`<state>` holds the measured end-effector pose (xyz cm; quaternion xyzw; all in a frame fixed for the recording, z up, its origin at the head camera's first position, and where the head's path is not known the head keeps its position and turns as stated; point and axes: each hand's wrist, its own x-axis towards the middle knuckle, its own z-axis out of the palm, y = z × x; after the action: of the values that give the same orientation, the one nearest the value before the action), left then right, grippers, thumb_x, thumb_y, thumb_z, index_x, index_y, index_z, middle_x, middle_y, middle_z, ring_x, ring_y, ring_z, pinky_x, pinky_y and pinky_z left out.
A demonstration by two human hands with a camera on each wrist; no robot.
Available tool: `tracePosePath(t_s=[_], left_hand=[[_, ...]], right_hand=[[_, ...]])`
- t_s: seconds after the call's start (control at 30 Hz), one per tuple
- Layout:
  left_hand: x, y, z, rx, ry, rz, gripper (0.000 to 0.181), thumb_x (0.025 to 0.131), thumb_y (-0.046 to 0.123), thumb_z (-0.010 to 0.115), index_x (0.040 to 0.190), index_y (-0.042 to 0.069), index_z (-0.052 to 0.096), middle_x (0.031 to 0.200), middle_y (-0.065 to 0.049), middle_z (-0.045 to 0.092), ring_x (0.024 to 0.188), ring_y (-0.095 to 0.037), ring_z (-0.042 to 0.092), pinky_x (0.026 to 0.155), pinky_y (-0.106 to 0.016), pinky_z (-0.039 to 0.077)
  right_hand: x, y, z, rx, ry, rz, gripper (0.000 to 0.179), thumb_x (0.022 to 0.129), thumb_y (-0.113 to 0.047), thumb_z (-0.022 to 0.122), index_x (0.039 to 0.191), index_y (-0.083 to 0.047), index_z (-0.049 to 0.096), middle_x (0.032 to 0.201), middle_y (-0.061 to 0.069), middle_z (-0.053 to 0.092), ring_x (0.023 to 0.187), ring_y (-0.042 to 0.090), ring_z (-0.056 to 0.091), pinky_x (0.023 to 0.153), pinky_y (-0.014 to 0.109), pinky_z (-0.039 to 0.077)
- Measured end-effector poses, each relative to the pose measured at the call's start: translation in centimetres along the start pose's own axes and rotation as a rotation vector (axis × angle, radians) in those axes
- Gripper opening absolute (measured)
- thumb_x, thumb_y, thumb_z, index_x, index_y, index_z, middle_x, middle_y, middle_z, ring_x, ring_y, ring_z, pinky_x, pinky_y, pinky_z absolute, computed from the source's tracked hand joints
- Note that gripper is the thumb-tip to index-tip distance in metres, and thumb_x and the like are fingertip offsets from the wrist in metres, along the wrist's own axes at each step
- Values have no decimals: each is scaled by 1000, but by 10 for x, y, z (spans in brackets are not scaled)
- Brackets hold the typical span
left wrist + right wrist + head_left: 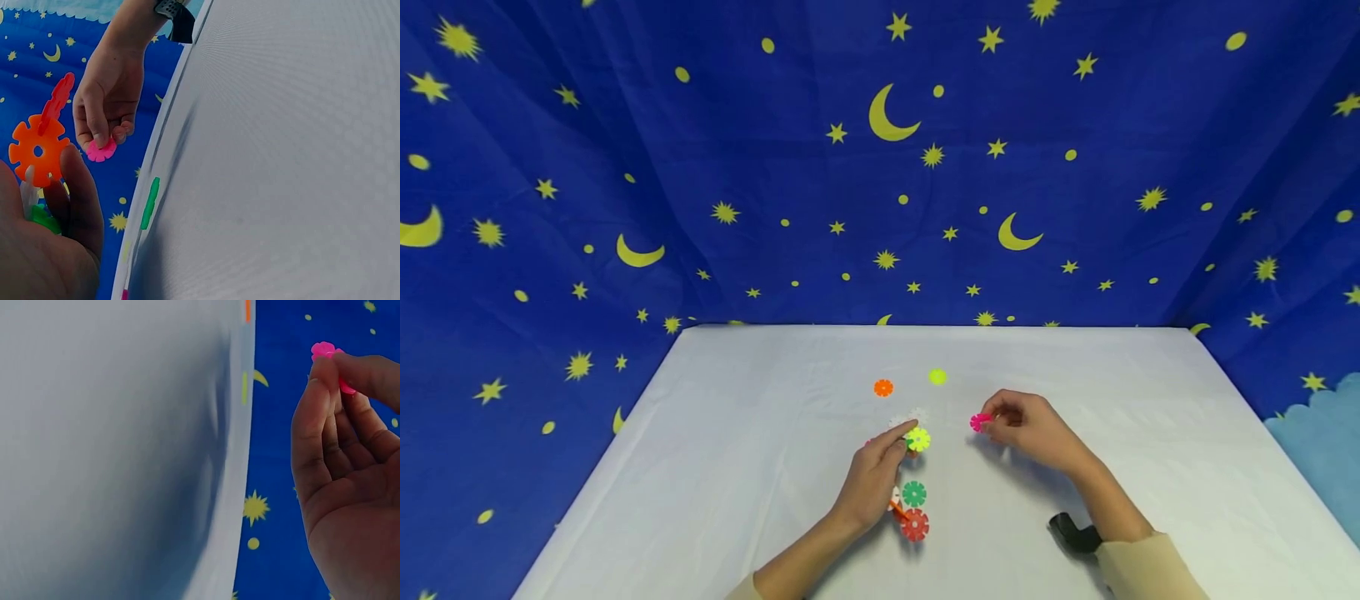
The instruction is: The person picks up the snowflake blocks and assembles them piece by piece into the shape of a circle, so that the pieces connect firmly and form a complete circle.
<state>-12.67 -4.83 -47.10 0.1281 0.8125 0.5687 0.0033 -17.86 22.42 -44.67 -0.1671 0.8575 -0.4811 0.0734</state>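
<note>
My left hand (pixel 867 490) holds a cluster of joined notched snowflake discs. In the left wrist view an orange disc (pixel 28 150) has a red disc (pixel 59 100) slotted into its edge, with a white piece and a green disc (pixel 45 219) by the fingers. A yellow disc (pixel 918 439) shows at the fingertips in the head view. My right hand (pixel 1033 427) pinches a pink disc (pixel 978 423) between thumb and fingertips, above the table and apart from the cluster. Palm and fingers hide part of the cluster.
On the white table (pixel 737 417) lie an orange disc (pixel 883 387), a yellow disc (pixel 937 377) and a green disc (pixel 914 494). White discs (pixel 917 414) show just beyond the left fingertips. A black strap (pixel 1075 533) is at the right wrist. Blue star-patterned cloth (pixel 820 183) surrounds the table.
</note>
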Motion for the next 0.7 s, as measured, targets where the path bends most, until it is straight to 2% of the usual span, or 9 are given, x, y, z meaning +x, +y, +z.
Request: tracePosePath(t_s=[0.23,0.47,0.57,0.7], left_hand=[[0,1,0,-3,-2,-8,36,103,21,40,134,19,58,95,7,66,98,-14,53,92,-38,39],[0,2,0,5,3,-4,36,103,20,40,133,19,59,95,9,66,98,-14,54,93,-39,40],[0,3,-1,10,5,-2,36,103,20,40,133,19,59,95,8,66,97,-14,55,93,-38,41],[0,4,-1,11,-1,2,35,102,20,40,132,19,60,94,5,66,89,-18,56,86,-36,42]], right_hand=[[-2,-14,10,4,-24,-25,11,85,-2,68,92,-10,64,82,6,66,67,21,59,56,27,49],[-10,-47,18,56,-94,-72,9,85,4,65,90,-2,63,84,16,68,71,33,64,58,28,50],[-12,-55,22,87,-120,-110,8,86,4,65,90,-2,64,85,16,69,72,33,66,57,28,52],[-11,-60,28,71,-120,-143,9,85,6,66,89,-3,65,85,14,69,70,27,66,57,28,53]])
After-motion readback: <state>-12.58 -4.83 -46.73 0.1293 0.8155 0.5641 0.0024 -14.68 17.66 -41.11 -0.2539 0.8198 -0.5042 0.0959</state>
